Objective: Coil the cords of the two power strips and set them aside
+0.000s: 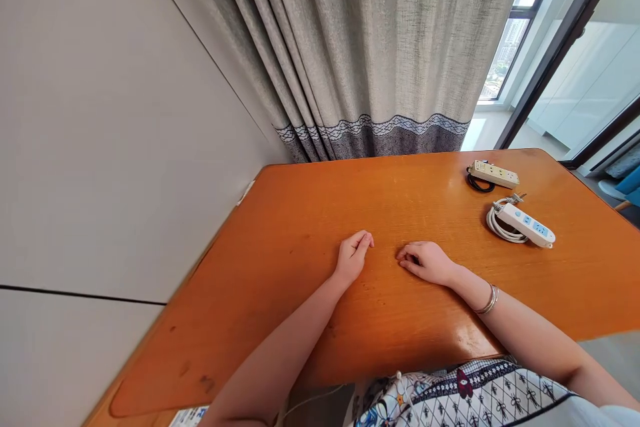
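My left hand [354,257] rests on the brown wooden table [300,213], its fingers curled into a loose fist with the thumb on top. Nothing shows in it. A short way to its right, my right hand [427,262] lies on the same tabletop, fingers bent inward and a small dark gap between thumb and forefinger. I see no object in that hand either. The two hands are apart, and a silver bracelet [490,299] circles my right wrist. Nearest to the right hand is a white power strip [530,223] with blue sockets and a coiled white cord.
Behind the white strip lies a cream power strip [494,174] with a black cord. A grey curtain [380,47] hangs past the table's far edge. A pale wall panel [125,113] borders the left side, and a dark-framed glass door [565,47] stands at the right.
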A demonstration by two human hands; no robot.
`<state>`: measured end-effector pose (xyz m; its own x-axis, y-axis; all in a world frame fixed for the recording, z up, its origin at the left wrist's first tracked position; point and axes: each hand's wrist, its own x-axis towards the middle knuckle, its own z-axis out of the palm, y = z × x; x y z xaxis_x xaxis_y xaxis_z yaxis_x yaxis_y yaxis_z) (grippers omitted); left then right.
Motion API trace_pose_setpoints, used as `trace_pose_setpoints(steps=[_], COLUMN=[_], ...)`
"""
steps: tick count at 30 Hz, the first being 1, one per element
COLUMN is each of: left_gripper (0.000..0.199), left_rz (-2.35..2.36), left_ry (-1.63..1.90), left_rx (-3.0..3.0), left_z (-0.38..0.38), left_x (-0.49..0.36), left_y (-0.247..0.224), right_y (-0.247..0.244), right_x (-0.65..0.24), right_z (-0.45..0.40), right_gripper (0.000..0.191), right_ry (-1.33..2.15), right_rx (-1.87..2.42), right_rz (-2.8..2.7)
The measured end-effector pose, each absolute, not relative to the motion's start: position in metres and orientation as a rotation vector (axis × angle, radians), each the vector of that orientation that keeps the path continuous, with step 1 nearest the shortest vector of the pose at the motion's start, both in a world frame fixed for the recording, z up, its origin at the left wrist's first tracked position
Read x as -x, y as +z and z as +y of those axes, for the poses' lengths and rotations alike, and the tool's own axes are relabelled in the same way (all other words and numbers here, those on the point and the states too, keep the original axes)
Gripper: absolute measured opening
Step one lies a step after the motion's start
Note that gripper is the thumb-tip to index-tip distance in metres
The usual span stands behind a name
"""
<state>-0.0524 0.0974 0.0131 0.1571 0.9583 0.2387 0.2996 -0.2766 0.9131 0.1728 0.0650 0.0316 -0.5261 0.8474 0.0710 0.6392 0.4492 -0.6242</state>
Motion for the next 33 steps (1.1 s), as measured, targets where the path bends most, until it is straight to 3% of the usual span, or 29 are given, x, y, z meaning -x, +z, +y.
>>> trace_pose_setpoints(steps=[33], left_gripper=[0.047], left_rz=[1.173], left_ry=[1.219], left_rx=[-1.627], left_z=[0.114], left_x=[0.043], left_y=[-0.004], right_y=[0.024], right_x=[-0.182], right_z=[0.075], right_gripper=[0.022], right_ry=[0.685], right_rx=[1.362], right_rz=[-2.281])
